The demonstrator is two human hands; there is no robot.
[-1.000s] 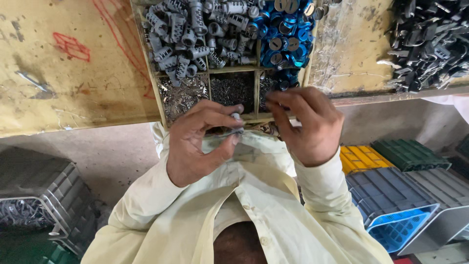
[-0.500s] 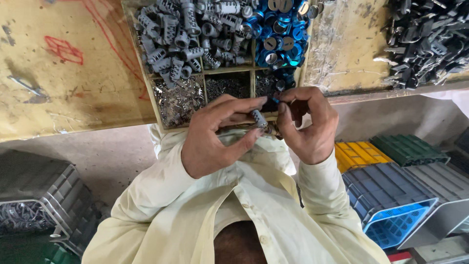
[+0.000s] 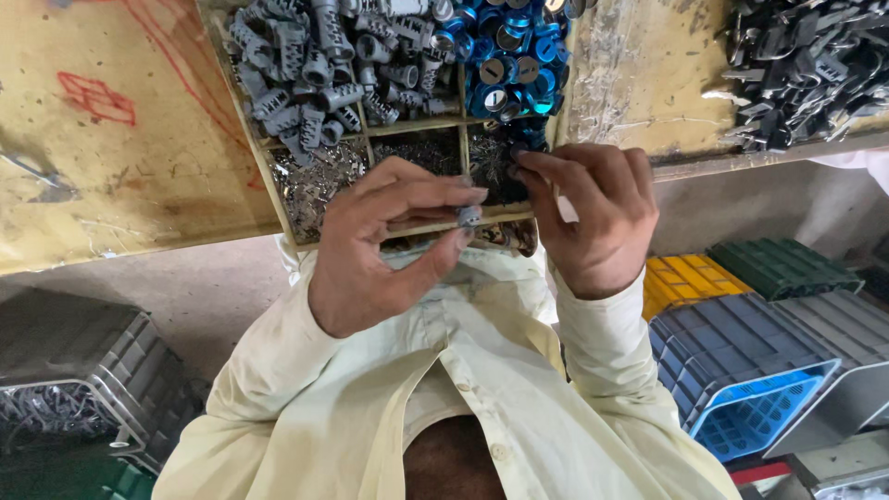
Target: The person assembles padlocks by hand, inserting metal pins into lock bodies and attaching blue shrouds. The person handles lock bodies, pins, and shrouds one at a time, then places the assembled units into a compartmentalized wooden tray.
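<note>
The left hand [image 3: 389, 250] is pinching a small grey ribbed fitting [image 3: 469, 216] between thumb and fingertips, clamped on it just in front of the chest. The right hand [image 3: 593, 213] is closing its fingertips on a small dark part [image 3: 515, 159], too small to tell apart, just beside and slightly above that pinch.

Beyond the pinch, the yellowed workbench [image 3: 120, 167] is carrying a wooden divided tray [image 3: 417, 125]. Its far compartments are holding grey ribbed fittings [image 3: 315, 65] and blue caps [image 3: 509, 56]; the nearer ones, directly behind the pinch, are holding fine metal bits [image 3: 319, 181]. Well off to the right, a heap of dark metal pieces [image 3: 806, 65] is lying.

To do this well, I judge the left pinch should be keeping the fitting's open end facing the right fingertips, steady and above the tray, so anything dropped is landing among the parts.
</note>
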